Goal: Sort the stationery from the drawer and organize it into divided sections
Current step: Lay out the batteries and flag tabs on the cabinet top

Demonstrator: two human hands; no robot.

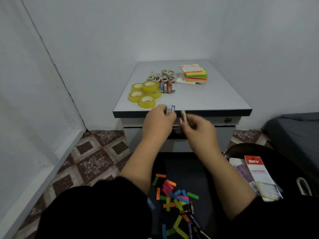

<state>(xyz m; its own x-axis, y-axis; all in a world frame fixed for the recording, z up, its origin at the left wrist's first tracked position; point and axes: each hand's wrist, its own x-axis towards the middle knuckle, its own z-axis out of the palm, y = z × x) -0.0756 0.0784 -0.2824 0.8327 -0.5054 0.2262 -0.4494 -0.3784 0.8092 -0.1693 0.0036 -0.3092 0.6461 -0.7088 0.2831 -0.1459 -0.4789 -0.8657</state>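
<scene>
The left hand (159, 118) is raised at the front edge of the cabinet top (207, 94), its fingers curled round a small white and blue item (170, 108), probably a battery, though blur makes it hard to be sure. Its long axis runs roughly from 9 to 3 o'clock, with the blue end poking out toward the right. The right hand (195, 124) sits just beside it at 3 o'clock, pinching a thin pale item (183, 115) that stands nearly upright, pointing to 12; what it is I cannot tell.

From the left hand, the row of batteries (167, 87) lies at 12 o'clock on the cabinet top, each one lying lengthwise from 12 to 6. I judge this the likely spot for the held piece, and the left hand is the nearer one; it would need turning to match that row. The yellow tape rolls (144, 94) lie at 11 o'clock, touching one another, and the small beige tape rolls (161, 76) sit just behind the batteries. The sticky note stack (194, 74) is at 1 o'clock, apart from the rest.

Back toward 6 o'clock, coloured paper strips (172, 195) and pens (193, 221) lie unsorted on the lap, with a stationery packet (260, 176) at 4 o'clock.
</scene>
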